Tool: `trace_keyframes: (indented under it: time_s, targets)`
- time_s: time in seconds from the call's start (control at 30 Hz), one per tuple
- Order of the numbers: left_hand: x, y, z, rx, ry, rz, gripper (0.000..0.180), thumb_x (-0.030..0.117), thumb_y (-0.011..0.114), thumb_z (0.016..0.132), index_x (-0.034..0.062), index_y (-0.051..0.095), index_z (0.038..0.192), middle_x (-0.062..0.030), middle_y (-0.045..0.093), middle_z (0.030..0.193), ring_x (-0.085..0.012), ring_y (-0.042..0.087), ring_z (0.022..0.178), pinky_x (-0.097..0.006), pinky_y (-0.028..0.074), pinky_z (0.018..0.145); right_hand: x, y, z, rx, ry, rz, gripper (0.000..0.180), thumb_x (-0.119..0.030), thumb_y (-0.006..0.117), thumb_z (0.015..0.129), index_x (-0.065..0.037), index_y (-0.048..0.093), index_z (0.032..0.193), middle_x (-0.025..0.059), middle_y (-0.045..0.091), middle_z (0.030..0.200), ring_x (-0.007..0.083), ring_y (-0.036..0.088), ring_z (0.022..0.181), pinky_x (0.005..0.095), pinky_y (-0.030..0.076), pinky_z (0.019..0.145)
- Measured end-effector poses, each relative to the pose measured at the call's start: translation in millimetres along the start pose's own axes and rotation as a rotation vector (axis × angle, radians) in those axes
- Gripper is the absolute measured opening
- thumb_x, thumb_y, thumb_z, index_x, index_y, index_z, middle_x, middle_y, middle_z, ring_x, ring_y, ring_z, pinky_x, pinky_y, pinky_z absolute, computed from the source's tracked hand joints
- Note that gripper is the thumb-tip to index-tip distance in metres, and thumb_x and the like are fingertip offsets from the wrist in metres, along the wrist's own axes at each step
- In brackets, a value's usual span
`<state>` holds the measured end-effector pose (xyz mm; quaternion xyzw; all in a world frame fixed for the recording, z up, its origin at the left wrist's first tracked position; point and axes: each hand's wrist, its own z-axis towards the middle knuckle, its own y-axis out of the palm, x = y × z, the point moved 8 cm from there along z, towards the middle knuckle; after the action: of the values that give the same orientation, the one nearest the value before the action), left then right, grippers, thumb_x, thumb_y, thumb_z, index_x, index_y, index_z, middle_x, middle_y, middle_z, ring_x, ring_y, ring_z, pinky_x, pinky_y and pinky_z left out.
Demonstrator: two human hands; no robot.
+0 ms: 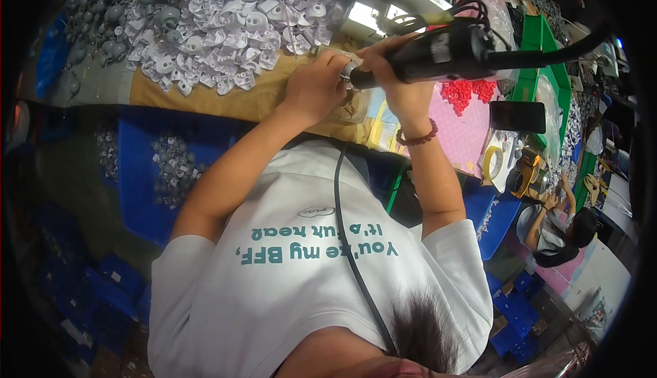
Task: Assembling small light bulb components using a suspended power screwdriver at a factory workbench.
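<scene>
My right hand is closed round the front end of a black electric screwdriver, which lies slanted across the view with its nose towards my left hand. Fingers of my left hand pinch a small grey-and-white plastic part at that nose. The screwdriver's tip and most of the part are hidden by my fingers. Both hands are close together over brown paper at the bench edge. A big heap of white plastic pieces lies just beyond my left hand.
Grey round parts are piled at the far left. Small red pieces sit on a pink mat, near a dark phone and a tape roll. A blue bin stands below the bench. Another person works at right.
</scene>
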<state>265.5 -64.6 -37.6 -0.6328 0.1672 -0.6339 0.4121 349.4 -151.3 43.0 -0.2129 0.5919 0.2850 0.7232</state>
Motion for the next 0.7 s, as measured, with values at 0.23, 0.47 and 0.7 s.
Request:
trace_keyframes:
  time_s: [0.23, 0.47, 0.7]
  targets:
    - [-2.5, 2.7, -5.6, -0.028, -0.025, -0.022, 0.035, 0.019, 0.072, 0.081, 0.0075, 0.061, 0.112, -0.008, 0.058, 0.111, -0.0325, 0.063, 0.092, -0.042, 0.051, 0.075, 29.0, -118.1, 10.9, 0.567, 0.041, -0.029, 0.03, -0.01, 0.066, 0.09, 0.004, 0.057, 0.116, 0.01, 0.065, 0.098, 0.0169, 0.064, 0.082, 0.0282, 0.052, 0.074]
    - [8.5, -3.7, -16.9, 0.111, 0.131, 0.017, 0.032, 0.015, 0.072, 0.081, 0.0099, 0.061, 0.111, -0.0053, 0.064, 0.102, -0.0302, 0.063, 0.089, -0.041, 0.051, 0.072, 23.9, -63.1, -32.0, 0.256, -0.258, -0.67, 0.027, -0.003, 0.067, 0.087, 0.001, 0.066, 0.114, 0.0115, 0.065, 0.108, 0.0207, 0.062, 0.098, 0.0324, 0.05, 0.083]
    - [6.8, -3.1, -16.1, 0.112, 0.133, 0.018, 0.033, 0.014, 0.073, 0.078, 0.0104, 0.061, 0.109, -0.0061, 0.063, 0.097, -0.0297, 0.063, 0.084, -0.04, 0.05, 0.068, 53.1, -2.9, -34.1, 0.065, -0.332, -0.711, 0.01, 0.001, 0.063, 0.089, -0.002, 0.068, 0.097, 0.009, 0.069, 0.094, 0.0186, 0.063, 0.09, 0.0289, 0.05, 0.074]
